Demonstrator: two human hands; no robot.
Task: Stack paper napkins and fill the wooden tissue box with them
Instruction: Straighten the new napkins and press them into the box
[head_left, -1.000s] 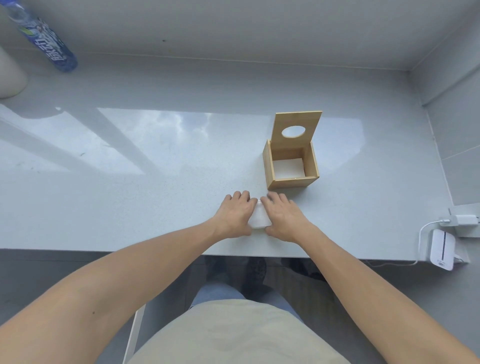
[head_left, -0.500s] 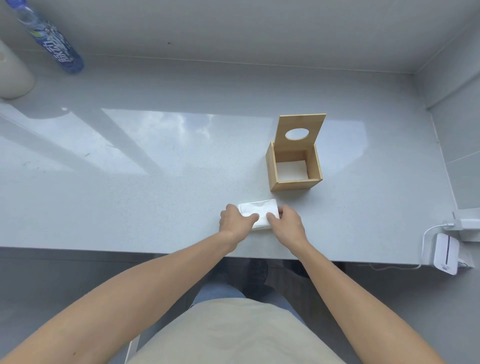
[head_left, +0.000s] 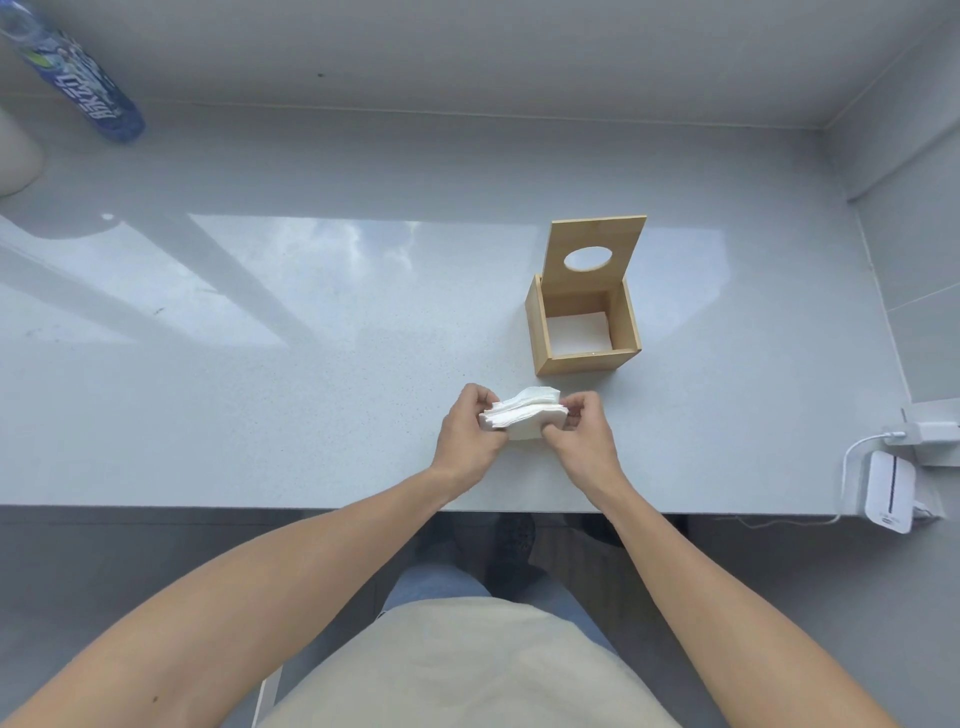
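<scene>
A stack of white paper napkins (head_left: 522, 413) sits between the person's two hands, its soft, thin sheets fanned unevenly so the layered edges show as fine wavy lines and the top sheet curls upward at the far corner. The left hand (head_left: 470, 434) makes its grip on the stack's left end, fingers curled over the top and thumb beneath, pinching the sheets together; the right hand (head_left: 579, 431) does the same on the right end, fingertips pressed onto the top edge and thumb tucked under the near side. Whether the stack's underside touches the surface (head_left: 311, 389) or is lifted just clear of it cannot be told. Beyond the grip and a little to its right stands the wooden tissue box (head_left: 584, 358), a square, light bamboo-coloured cube with smooth flat walls, its top open and a white layer lying flat at the bottom. Its lid (head_left: 595, 249), a flat wooden panel with an oval hole cut through it, stands up from the far wall, tilted back slightly. The surface is a pale grey, glossy, finely speckled slab that mirrors clouds and sky. Far off to the left of the grip, at the back, lies a blue plastic bottle (head_left: 78, 83). Well to the right, at the surface's near edge, a white rounded device (head_left: 891, 491) rests with a white cable and plug.
</scene>
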